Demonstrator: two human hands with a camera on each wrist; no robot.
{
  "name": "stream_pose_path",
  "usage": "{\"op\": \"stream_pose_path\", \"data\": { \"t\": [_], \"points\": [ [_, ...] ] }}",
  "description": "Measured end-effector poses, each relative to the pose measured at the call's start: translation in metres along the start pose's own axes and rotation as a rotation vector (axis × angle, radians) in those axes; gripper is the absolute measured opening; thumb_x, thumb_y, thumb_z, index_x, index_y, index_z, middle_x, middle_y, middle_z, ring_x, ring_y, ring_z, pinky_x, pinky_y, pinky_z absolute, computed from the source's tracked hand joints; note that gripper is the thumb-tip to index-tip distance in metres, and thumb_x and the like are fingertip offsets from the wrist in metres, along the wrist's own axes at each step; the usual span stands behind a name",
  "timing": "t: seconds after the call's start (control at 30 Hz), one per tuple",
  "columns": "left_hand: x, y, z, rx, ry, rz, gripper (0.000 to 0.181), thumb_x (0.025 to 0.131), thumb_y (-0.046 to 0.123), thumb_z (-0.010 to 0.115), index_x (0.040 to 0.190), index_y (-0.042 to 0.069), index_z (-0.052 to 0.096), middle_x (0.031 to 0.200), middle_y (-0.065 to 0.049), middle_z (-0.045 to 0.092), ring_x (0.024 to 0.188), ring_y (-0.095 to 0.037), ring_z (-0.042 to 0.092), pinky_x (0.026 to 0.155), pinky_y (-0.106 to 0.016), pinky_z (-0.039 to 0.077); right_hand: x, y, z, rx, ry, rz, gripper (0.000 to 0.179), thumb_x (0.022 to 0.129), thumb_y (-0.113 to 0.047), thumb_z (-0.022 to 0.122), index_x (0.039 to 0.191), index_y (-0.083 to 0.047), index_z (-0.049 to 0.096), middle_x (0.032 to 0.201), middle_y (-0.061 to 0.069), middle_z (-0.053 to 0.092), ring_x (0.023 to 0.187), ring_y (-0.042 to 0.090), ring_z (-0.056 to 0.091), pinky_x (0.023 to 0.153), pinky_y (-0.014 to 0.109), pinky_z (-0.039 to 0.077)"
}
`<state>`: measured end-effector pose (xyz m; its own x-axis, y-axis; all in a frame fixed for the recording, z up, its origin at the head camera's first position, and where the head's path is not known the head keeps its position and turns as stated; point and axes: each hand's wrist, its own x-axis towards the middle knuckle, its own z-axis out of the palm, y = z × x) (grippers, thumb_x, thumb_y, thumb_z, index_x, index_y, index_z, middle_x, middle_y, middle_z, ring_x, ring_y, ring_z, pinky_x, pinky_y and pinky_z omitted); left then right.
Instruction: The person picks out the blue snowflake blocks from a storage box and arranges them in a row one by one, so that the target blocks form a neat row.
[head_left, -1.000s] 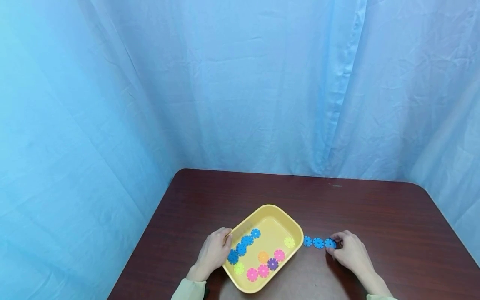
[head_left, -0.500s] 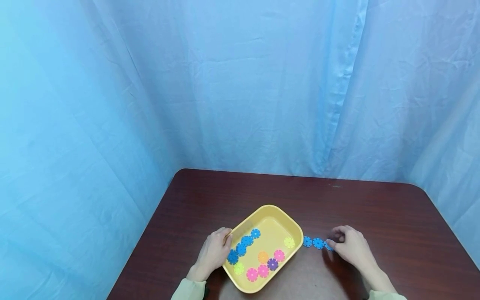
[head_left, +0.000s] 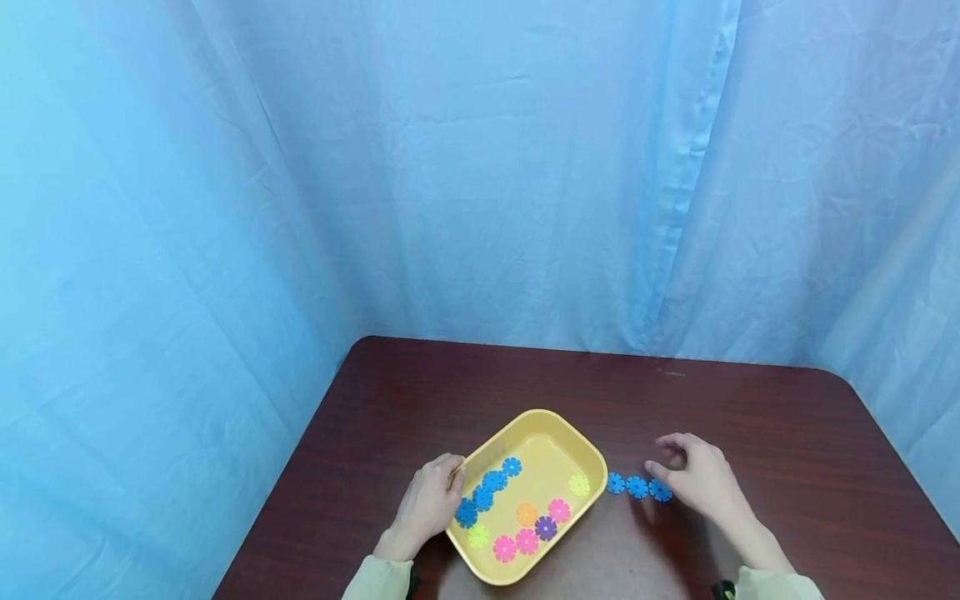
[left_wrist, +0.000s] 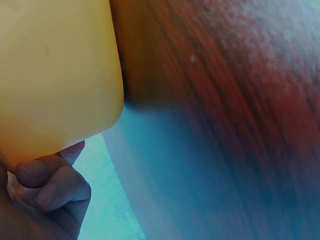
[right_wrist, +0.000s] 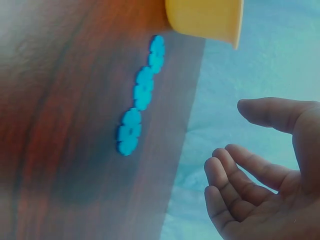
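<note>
On the left of a yellow plastic tray (head_left: 542, 458), my left hand (head_left: 427, 500) grips the rim; in the left wrist view its curled fingers (left_wrist: 62, 187) lie against the tray's wall. Three blue snowflake discs (head_left: 637, 487) lie in a row on the table, running rightward from the tray's right side. Above the right end of that row hovers my right hand (head_left: 705, 479), holding nothing. The right wrist view shows its thumb spread away from loosely bent fingers (right_wrist: 240, 185), apart from the discs.
Inside the tray are several overlapping blue discs (head_left: 493, 482), pink discs (head_left: 527, 542), a purple disc (head_left: 546, 527), an orange disc (head_left: 527, 514) and two yellow-green ones. The dark wooden table (head_left: 600, 383) has light blue curtains (head_left: 480, 167) around it.
My right hand has let go of the row's rightmost blue disc and risen up and away from it. The left hand and the tray have stayed in place.
</note>
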<state>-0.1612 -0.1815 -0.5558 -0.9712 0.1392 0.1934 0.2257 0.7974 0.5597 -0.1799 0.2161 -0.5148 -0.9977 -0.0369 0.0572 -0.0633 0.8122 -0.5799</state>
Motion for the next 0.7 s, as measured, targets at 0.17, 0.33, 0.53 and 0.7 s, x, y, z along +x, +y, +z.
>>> {"op": "stream_pose_path", "data": {
  "t": [0.17, 0.33, 0.53, 0.7],
  "points": [
    [0.001, -0.001, 0.0, -0.002, -0.001, 0.001, 0.018, 0.098, 0.013, 0.062, 0.112, 0.006, 0.072, 0.104, -0.002, 0.069, 0.087, -0.012, 0.065, 0.073, -0.032, 0.055, 0.004, -0.01, -0.003, 0.032, -0.013, -0.006, 0.048, 0.083, -0.032, 0.08, 0.116, 0.001, 0.067, 0.097, 0.01, 0.067, 0.086, 0.023, 0.06, 0.069, 0.043, 0.052],
    [0.001, -0.002, 0.001, -0.004, -0.002, 0.008, 0.018, 0.099, 0.013, 0.062, 0.112, 0.006, 0.072, 0.104, -0.003, 0.069, 0.087, -0.013, 0.066, 0.073, -0.032, 0.054, 0.008, -0.021, -0.005, 0.065, -0.002, -0.032, 0.045, 0.083, -0.03, 0.081, 0.115, -0.002, 0.068, 0.1, 0.01, 0.068, 0.087, 0.022, 0.061, 0.071, 0.041, 0.052],
    [0.001, -0.001, 0.001, -0.005, -0.003, 0.013, 0.018, 0.098, 0.013, 0.062, 0.111, 0.005, 0.072, 0.103, -0.003, 0.069, 0.086, -0.013, 0.065, 0.072, -0.032, 0.054, 0.013, -0.033, -0.007, 0.085, 0.01, -0.081, 0.043, 0.083, -0.028, 0.081, 0.114, -0.002, 0.068, 0.097, 0.007, 0.068, 0.086, 0.021, 0.061, 0.072, 0.038, 0.052],
    [0.001, -0.001, 0.0, -0.007, -0.007, 0.011, 0.018, 0.099, 0.013, 0.062, 0.112, 0.005, 0.072, 0.103, -0.003, 0.069, 0.086, -0.012, 0.065, 0.072, -0.032, 0.054, 0.016, -0.044, -0.006, 0.1, 0.015, -0.103, 0.042, 0.082, -0.027, 0.083, 0.112, -0.002, 0.069, 0.095, 0.006, 0.067, 0.084, 0.021, 0.061, 0.071, 0.037, 0.053]
  ]
}}
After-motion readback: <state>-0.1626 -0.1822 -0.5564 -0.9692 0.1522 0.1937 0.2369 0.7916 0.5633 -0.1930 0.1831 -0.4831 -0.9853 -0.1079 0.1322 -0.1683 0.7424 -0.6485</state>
